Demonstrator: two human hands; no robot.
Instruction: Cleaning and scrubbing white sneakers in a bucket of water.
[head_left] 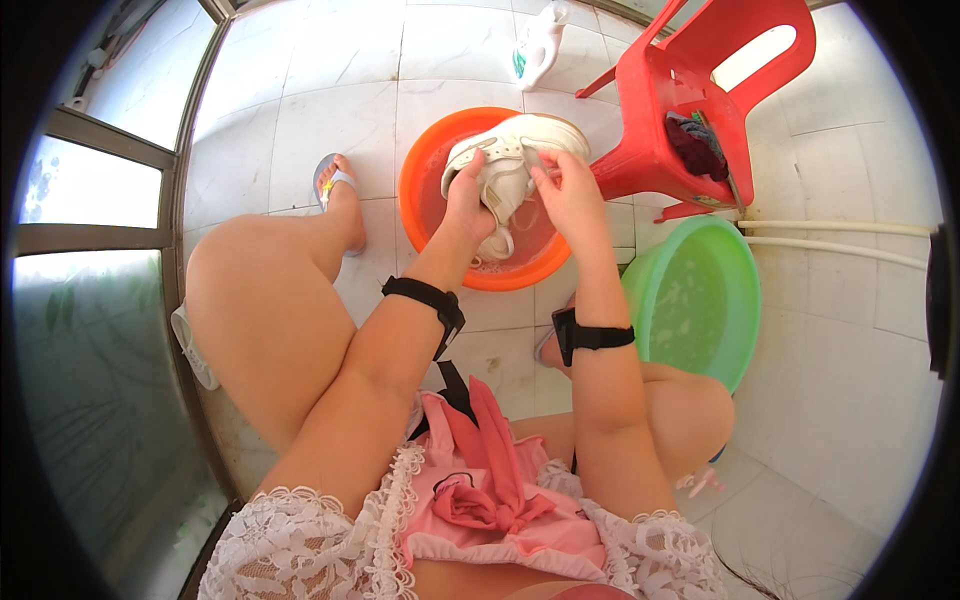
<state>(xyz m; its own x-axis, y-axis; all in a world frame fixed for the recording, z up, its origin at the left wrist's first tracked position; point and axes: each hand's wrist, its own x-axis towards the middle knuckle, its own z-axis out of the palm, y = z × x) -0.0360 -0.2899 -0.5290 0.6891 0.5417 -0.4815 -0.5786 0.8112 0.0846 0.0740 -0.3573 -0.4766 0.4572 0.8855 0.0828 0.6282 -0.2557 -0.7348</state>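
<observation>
A white shoe (545,131) with eyelets and loose white laces is held over the far part of an orange basin (408,190). My left hand (466,205) is closed on the shoe's left side, with the thumb up near the eyelets. On the other side my right hand (577,205) pinches the edge of the opening around the tongue. Whether a lace lies between those fingers is hard to make out. The tongue and laces hang down toward the reddish-looking water in the basin.
To the right of the orange basin stands a red plastic chair (640,105) with a dark cloth (697,148) on its seat. Nearer me is a green basin (742,345) with cloudy water. A white bottle (541,48) stands beyond. Pale pipes (840,228) run along the right wall.
</observation>
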